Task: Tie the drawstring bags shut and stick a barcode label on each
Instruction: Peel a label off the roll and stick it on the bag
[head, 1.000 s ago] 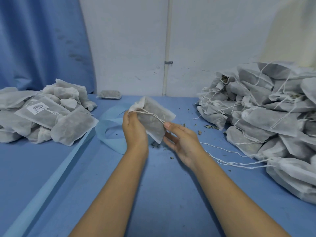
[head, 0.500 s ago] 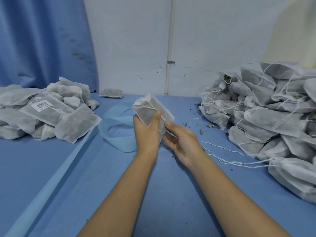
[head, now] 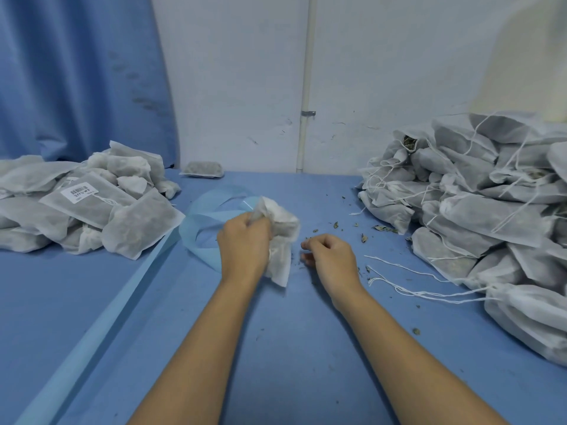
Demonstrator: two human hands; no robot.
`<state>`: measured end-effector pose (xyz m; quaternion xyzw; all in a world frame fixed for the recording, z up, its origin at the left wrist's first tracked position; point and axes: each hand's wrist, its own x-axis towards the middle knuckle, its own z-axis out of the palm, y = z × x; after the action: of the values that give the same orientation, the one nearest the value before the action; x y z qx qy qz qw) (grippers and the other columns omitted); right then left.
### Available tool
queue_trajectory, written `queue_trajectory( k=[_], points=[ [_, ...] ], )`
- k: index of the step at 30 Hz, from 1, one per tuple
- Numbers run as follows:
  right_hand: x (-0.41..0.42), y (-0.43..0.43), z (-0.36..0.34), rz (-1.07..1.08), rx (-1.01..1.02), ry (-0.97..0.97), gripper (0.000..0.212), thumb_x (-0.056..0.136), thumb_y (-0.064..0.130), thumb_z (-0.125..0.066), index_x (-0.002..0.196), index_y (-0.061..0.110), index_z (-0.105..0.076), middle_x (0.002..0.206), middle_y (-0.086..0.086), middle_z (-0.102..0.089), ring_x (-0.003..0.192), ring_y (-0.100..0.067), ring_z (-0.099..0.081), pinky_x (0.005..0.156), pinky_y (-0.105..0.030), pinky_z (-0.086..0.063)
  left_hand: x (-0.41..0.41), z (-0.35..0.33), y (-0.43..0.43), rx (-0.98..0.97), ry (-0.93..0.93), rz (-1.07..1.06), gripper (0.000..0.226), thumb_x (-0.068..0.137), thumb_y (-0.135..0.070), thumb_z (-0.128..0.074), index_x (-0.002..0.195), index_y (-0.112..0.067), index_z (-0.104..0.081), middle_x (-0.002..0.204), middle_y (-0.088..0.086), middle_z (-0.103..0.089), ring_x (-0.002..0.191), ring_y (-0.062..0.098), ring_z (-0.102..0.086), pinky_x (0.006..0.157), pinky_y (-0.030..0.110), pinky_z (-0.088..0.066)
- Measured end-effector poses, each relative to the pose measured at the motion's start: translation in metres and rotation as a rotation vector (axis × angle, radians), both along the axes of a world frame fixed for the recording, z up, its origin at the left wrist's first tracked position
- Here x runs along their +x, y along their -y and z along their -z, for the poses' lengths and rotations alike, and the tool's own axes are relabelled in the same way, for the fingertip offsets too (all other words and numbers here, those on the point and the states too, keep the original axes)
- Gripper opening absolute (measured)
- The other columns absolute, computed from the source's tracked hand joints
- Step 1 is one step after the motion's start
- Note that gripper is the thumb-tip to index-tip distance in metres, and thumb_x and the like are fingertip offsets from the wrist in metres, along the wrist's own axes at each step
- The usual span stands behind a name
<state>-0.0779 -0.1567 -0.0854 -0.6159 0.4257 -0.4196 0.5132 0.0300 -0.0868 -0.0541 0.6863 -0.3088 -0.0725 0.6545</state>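
My left hand is closed around the gathered neck of a white drawstring bag, which is held just above the blue table with its body hanging down to the right. Close beside the bag on its right, my right hand is curled with fingertips pinched; the thin drawstring in them is hard to make out against the white fabric. A pile of bags lies at the left, one carrying a barcode label. A large pile of open bags with loose strings fills the right.
A loop of light blue strip lies behind my left hand. One small packed bag sits by the back wall. Loose white strings trail from the right pile across the table. Dried leaf crumbs are scattered around.
The bag's mouth has been bunched up in my left hand and the bag has dropped lower. My right hand has pulled away to the right and curled its fingers.
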Motion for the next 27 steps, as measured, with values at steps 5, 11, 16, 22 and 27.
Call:
queue_trajectory(
  k=[5,11,16,22,27],
  points=[
    [-0.001,0.0,0.001,0.006,-0.069,-0.078,0.02,0.084,0.013,-0.055,0.065,0.016,-0.059,0.068,0.003,-0.065,0.078,-0.023,-0.064,0.069,-0.031,-0.047,-0.006,0.012,0.001,0.189,0.147,0.016,0.033,0.079,-0.013,-0.051,0.048,-0.013,-0.037,0.048,-0.002,-0.039,0.051,0.016,-0.034,0.047,0.032,-0.026],
    [-0.002,0.004,0.003,0.026,-0.063,-0.031,0.011,0.087,0.014,-0.057,0.08,0.011,-0.064,0.081,0.001,-0.065,0.074,-0.013,-0.057,0.065,-0.021,-0.045,-0.005,0.018,-0.001,0.25,0.081,0.24,0.04,0.07,-0.008,-0.057,0.046,-0.019,-0.026,0.042,-0.01,-0.026,0.045,0.012,-0.024,0.045,0.025,-0.022],
    [-0.005,0.005,0.001,-0.043,-0.1,-0.073,0.036,0.092,0.008,-0.053,0.127,0.018,-0.055,0.125,0.005,-0.058,0.104,-0.006,-0.056,0.086,-0.018,-0.042,0.0,0.011,-0.008,0.154,-0.199,0.465,0.024,0.042,-0.009,-0.048,0.046,-0.019,-0.027,0.046,-0.007,-0.026,0.043,0.008,-0.024,0.04,0.016,-0.021],
    [-0.001,0.001,-0.003,-0.375,-0.07,-0.063,0.059,0.09,-0.001,-0.051,0.144,0.022,-0.039,0.145,0.007,-0.044,0.129,-0.005,-0.042,0.098,-0.022,-0.038,0.013,0.013,-0.011,0.136,-0.344,0.49,0.019,0.039,-0.007,-0.045,0.038,-0.022,-0.035,0.049,-0.004,-0.032,0.05,0.012,-0.029,0.051,0.026,-0.023],
    [-0.001,-0.001,0.001,-0.419,-0.228,-0.106,0.046,0.091,0.012,-0.06,0.134,0.025,-0.049,0.137,0.012,-0.051,0.13,-0.005,-0.043,0.108,-0.023,-0.035,0.018,0.014,-0.012,0.117,-0.328,0.419,0.018,0.047,-0.009,-0.045,0.041,-0.022,-0.035,0.047,-0.007,-0.033,0.047,0.011,-0.031,0.047,0.024,-0.024]
  ],
)
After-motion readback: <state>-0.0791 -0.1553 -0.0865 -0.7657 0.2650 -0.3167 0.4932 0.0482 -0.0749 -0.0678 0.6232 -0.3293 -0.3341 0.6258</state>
